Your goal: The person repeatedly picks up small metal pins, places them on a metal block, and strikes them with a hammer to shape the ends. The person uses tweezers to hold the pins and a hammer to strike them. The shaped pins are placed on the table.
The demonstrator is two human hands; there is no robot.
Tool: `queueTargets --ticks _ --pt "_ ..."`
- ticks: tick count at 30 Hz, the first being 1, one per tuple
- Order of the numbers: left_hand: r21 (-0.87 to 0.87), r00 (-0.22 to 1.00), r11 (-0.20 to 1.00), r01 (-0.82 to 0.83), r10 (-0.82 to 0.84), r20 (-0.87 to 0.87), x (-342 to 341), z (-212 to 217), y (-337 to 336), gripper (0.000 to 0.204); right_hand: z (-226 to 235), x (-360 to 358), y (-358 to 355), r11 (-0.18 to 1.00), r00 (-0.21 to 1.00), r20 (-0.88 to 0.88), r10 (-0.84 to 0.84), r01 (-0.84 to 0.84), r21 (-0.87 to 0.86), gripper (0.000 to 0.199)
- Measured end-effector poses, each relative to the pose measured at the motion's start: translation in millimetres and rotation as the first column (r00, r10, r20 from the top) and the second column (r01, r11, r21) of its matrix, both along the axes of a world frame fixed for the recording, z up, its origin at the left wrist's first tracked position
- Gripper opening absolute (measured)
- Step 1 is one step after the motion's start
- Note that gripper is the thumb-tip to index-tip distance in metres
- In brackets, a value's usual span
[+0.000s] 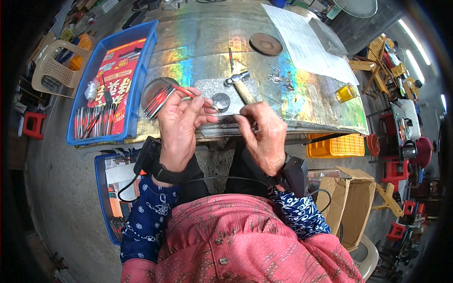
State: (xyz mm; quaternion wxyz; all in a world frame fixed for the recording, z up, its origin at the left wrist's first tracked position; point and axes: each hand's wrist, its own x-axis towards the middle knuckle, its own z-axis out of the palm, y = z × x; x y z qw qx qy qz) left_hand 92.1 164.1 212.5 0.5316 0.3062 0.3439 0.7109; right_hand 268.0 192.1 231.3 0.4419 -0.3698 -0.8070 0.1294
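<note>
My left hand (pixel 181 125) is closed round a fan of slim red-and-black sticks (pixel 158 102). One red stick (pixel 184 90) lies between its thumb and fingers, its pale tip pointing right. Just right of that tip, my right hand (pixel 265 134) has its thumb and fingers curled together; whatever they hold is too small to make out. A small round metal block (pixel 221 102) sits on a grey slab (pixel 204 86) beyond my hands. Across the slab's right side lies a hammer (pixel 242 89), its wooden handle toward my right hand. Another slim stick (pixel 230 60) lies beyond the hammer head.
Small metal pins (pixel 282 80) lie scattered right of the hammer. A round brown dish (pixel 266 44) is farther back; another dark dish (pixel 150 89) sits behind the fanned sticks. At left, a blue tray (pixel 150 52) holds more sticks. A yellow jar (pixel 346 93) stands near the right edge.
</note>
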Motion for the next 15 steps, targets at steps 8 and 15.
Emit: queueTargets --ticks 8,15 --pt "0.034 0.944 0.994 -0.104 0.110 -0.311 0 -3 28 0.010 -6 30 13 0.976 0.880 0.429 -0.203 0.218 0.016 0.031" --pt "0.053 0.857 0.995 -0.089 0.104 -0.505 6 -7 30 0.011 -16 30 11 0.961 0.884 0.437 -0.165 0.244 -0.131 0.040"
